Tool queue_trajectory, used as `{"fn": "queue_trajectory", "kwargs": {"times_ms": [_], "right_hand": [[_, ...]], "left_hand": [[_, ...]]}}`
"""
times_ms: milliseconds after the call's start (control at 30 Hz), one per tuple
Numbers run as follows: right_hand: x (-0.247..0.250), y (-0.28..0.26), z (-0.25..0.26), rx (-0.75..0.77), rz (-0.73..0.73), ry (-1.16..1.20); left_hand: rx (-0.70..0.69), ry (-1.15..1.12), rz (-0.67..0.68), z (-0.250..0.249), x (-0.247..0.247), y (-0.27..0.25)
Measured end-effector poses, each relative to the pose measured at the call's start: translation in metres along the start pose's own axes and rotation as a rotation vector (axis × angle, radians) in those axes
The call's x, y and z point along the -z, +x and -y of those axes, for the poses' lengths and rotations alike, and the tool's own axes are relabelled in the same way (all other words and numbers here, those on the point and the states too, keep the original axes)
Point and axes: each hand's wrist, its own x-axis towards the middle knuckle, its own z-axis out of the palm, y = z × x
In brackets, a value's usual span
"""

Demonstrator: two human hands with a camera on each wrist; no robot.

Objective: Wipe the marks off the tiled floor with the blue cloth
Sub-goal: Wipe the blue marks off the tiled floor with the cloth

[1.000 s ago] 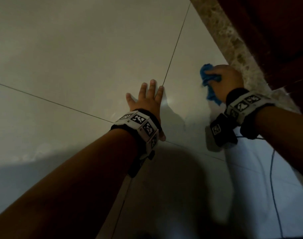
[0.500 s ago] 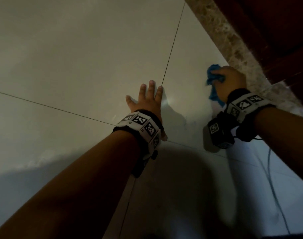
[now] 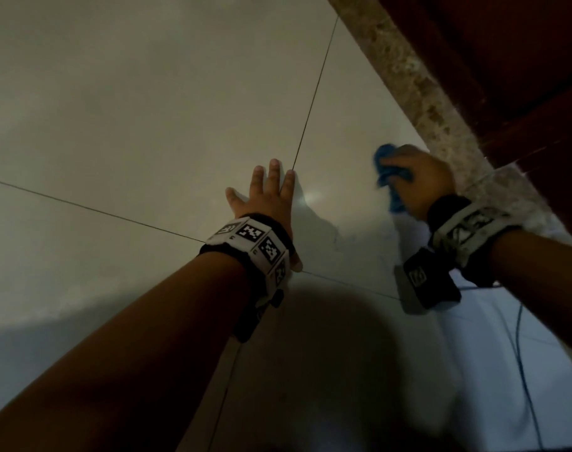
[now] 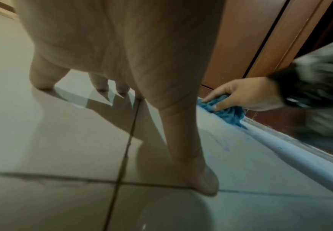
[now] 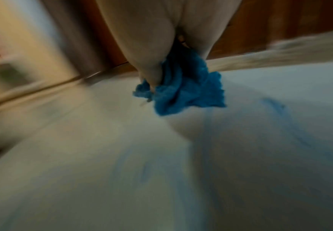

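Note:
My right hand [image 3: 418, 181] grips a crumpled blue cloth [image 3: 387, 171] and presses it on the pale tiled floor [image 3: 147, 109], close to the speckled stone threshold [image 3: 418, 93]. The left wrist view shows the same hand [image 4: 242, 96] bunched over the cloth [image 4: 229, 114]; the blurred right wrist view shows the cloth [image 5: 185, 87] hanging below the palm. Faint blue marks [image 5: 276, 106] smear the tile near the cloth, also faint blue marks [image 4: 225, 146]. My left hand [image 3: 268, 194] lies flat on the floor with fingers spread, beside a grout line.
A dark red-brown wooden door and frame [image 3: 506, 76] runs along the right behind the threshold. Grout lines [image 3: 314, 96] cross near my left wrist. A thin cable [image 3: 522, 370] trails over the floor at lower right. My shadow darkens the near tiles.
My right hand has swept the cloth left across the tile, after first sliding right toward the threshold. The left hand has stayed planted flat.

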Motion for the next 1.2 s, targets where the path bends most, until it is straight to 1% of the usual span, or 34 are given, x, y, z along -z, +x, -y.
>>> {"fn": "queue_trajectory", "kwargs": {"times_ms": [67, 100, 133, 167, 233, 267, 300, 333, 400, 433, 500, 533, 567, 600, 633, 700, 733, 767, 800, 833, 900, 967, 1033, 1067, 1100, 1133, 1200], "right_hand": [[-0.008, -0.016, 0.008, 0.199, 0.081, 0.009], [-0.008, -0.017, 0.008, 0.264, 0.094, -0.009], [-0.005, -0.015, 0.004, 0.253, 0.078, 0.006], [-0.001, -0.011, -0.002, 0.179, 0.025, 0.022], [0.008, 0.001, -0.012, -0.084, -0.058, 0.080], [0.009, 0.006, -0.012, -0.174, -0.072, 0.071], [0.006, 0.007, -0.005, -0.203, -0.061, 0.054], [0.002, 0.005, 0.009, -0.168, -0.051, 0.045], [-0.009, -0.011, 0.043, -0.012, -0.037, 0.050], [-0.015, -0.023, 0.057, 0.069, -0.007, 0.034], [-0.022, -0.045, 0.079, 0.235, 0.125, -0.005], [-0.024, -0.051, 0.082, 0.311, 0.199, -0.033], [-0.023, -0.051, 0.080, 0.361, 0.242, -0.054], [-0.020, -0.045, 0.074, 0.367, 0.238, -0.050], [-0.017, -0.037, 0.066, 0.307, 0.197, -0.016], [-0.009, -0.020, 0.052, 0.080, 0.040, 0.056], [-0.008, -0.013, 0.046, -0.033, -0.017, 0.066], [-0.011, -0.011, 0.044, -0.107, -0.047, 0.055], [-0.014, -0.014, 0.048, -0.122, -0.052, 0.050], [-0.018, -0.020, 0.057, -0.101, -0.028, 0.063], [-0.026, -0.042, 0.079, 0.029, 0.066, 0.077], [-0.031, -0.066, 0.095, 0.202, 0.197, 0.005], [-0.025, -0.074, 0.094, 0.308, 0.302, -0.023], [-0.020, -0.070, 0.083, 0.317, 0.305, -0.012], [-0.015, -0.061, 0.067, 0.289, 0.261, 0.004], [-0.009, -0.050, 0.048, 0.207, 0.174, 0.023], [0.007, -0.027, 0.013, -0.043, 0.018, 0.039]], "left_hand": [[-0.001, -0.002, -0.005, 0.000, 0.000, 0.000], [-0.004, -0.001, -0.008, 0.000, -0.001, -0.001], [-0.005, 0.004, -0.009, 0.000, -0.001, -0.002], [-0.004, 0.010, -0.011, 0.000, -0.001, -0.003], [0.000, 0.017, -0.016, 0.000, -0.002, -0.002], [0.001, 0.015, -0.017, 0.000, -0.002, -0.002], [0.000, 0.013, -0.017, -0.001, -0.003, -0.002], [0.000, 0.016, -0.018, -0.001, -0.003, -0.003], [0.000, 0.027, -0.020, -0.001, -0.002, -0.003], [0.001, 0.029, -0.019, -0.002, -0.001, -0.003], [0.005, 0.029, -0.013, -0.002, 0.000, -0.003], [0.006, 0.033, -0.010, -0.002, 0.000, -0.004], [0.006, 0.036, -0.011, -0.002, 0.000, -0.004], [0.003, 0.034, -0.011, -0.001, 0.000, -0.004], [-0.001, 0.026, -0.011, -0.001, -0.001, -0.004], [-0.006, 0.009, -0.013, 0.000, -0.001, -0.003], [-0.005, 0.006, -0.013, 0.000, -0.001, -0.003], [-0.004, 0.005, -0.011, 0.000, -0.001, -0.003], [-0.002, 0.006, -0.010, 0.000, -0.001, -0.003], [0.002, 0.009, -0.014, 0.000, -0.001, -0.003], [0.006, 0.024, -0.020, -0.002, -0.002, -0.003], [0.011, 0.036, -0.019, -0.003, -0.002, -0.003], [0.011, 0.039, -0.017, -0.002, -0.001, -0.005], [0.005, 0.034, -0.017, -0.001, -0.001, -0.005], [-0.004, 0.024, -0.017, -0.001, -0.001, -0.004], [-0.011, 0.014, -0.015, -0.001, -0.002, -0.005], [-0.013, 0.009, -0.017, 0.000, -0.002, -0.005]]}}
